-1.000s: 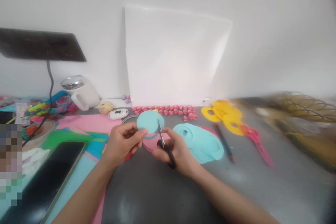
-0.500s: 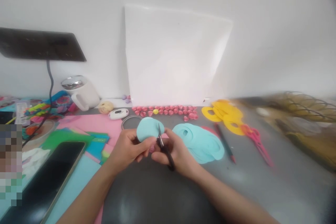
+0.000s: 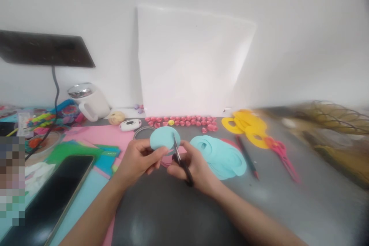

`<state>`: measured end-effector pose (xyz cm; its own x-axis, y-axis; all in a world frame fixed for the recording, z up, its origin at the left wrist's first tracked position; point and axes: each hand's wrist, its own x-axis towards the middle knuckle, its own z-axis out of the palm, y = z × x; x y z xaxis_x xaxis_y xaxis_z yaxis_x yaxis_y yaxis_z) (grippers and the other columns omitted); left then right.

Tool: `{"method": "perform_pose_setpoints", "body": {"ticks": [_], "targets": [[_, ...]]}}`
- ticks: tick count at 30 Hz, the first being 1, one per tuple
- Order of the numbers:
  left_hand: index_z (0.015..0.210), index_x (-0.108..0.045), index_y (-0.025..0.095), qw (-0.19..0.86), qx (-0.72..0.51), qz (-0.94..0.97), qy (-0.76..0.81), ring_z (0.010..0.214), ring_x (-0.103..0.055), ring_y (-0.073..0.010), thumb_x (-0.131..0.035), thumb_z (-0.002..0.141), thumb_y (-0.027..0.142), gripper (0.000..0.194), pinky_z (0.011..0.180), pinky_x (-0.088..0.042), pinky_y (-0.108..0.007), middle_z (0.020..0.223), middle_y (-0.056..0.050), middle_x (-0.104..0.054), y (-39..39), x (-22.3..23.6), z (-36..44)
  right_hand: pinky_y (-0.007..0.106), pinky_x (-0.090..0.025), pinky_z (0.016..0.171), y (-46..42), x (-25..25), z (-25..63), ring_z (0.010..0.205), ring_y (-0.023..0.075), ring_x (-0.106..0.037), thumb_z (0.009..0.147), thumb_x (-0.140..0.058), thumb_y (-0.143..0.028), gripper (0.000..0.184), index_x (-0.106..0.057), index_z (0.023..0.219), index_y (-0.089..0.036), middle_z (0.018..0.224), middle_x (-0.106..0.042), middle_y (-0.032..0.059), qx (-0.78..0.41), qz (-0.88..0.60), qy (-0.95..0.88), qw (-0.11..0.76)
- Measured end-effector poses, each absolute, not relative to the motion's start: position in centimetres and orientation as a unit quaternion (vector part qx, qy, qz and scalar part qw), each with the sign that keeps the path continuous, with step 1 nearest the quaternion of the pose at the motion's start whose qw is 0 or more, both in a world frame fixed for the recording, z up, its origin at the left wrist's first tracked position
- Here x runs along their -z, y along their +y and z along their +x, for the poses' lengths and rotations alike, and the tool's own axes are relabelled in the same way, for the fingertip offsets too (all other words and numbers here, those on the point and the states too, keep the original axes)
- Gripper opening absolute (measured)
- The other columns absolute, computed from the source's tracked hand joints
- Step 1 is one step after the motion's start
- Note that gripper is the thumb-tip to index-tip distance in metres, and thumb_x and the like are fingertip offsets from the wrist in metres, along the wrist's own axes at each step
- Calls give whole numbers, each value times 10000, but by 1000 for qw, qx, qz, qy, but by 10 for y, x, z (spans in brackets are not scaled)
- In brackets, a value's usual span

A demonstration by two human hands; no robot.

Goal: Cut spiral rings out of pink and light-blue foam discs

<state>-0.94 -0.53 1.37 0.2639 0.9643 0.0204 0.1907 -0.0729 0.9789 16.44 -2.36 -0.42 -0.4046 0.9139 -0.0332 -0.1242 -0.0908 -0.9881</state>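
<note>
Left grip pinches one blue disc; right grip is wrapped round one pair of scissors, blades at the disc's right edge. Nearer than the disc, worktop extends between two forearms.

Craft workspace — bench against a wall; small pink pieces before the white sheet, yellow cut-outs and pink scissors right of it.

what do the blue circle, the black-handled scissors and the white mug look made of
Blue circle: probably paper or thin card, a flat matte sheet. Black-handled scissors: grey, gleaming blades suggest metal; the dark handles are likely plastic. White mug: smooth and pale, plastic or ceramic, can't tell; its mirror-like top could be metal.
</note>
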Motion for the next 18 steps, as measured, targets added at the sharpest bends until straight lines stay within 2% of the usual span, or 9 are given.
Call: {"method": "perform_pose_setpoints", "body": {"ticks": [5,12,16,18], "targets": [[530,-521,143,513,-401,595,470,311,-385,-41,-640,769,358,342,307,-288,-168,421,36,-510,-5,-11,-12,178,-244,455,-26,6,164,476,54,-304,706,-714,-226,409,-428,998,-206,503,-413,-124,-635,-382,-541,398],[567,-570,146,495,-441,569,487,291,-362,-40,-661,736,337,271,283,-255,-159,397,48,-490,-4,-11,-12,185,-264,464,-26,9,164,474,59,-323,705,-703,-236,433,-405,1019,-210,499,-439,-121,-640,-382,-534,400],[661,-623,156,513,-441,570,467,293,-375,-42,-658,748,351,217,286,-260,-156,410,55,-503,-5,-9,-13,186,-266,470,-27,10,162,476,57,-318,701,-702,-238,426,-399,1000,-210,505,-441,-121,-642,-384,-526,405],[618,-598,153,518,-435,579,456,294,-385,-40,-657,756,363,258,291,-267,-156,414,49,-511,-6,-8,-11,184,-257,462,-27,9,161,473,57,-314,695,-706,-234,432,-395,993,-208,503,-435,-124,-641,-389,-526,402]]}}
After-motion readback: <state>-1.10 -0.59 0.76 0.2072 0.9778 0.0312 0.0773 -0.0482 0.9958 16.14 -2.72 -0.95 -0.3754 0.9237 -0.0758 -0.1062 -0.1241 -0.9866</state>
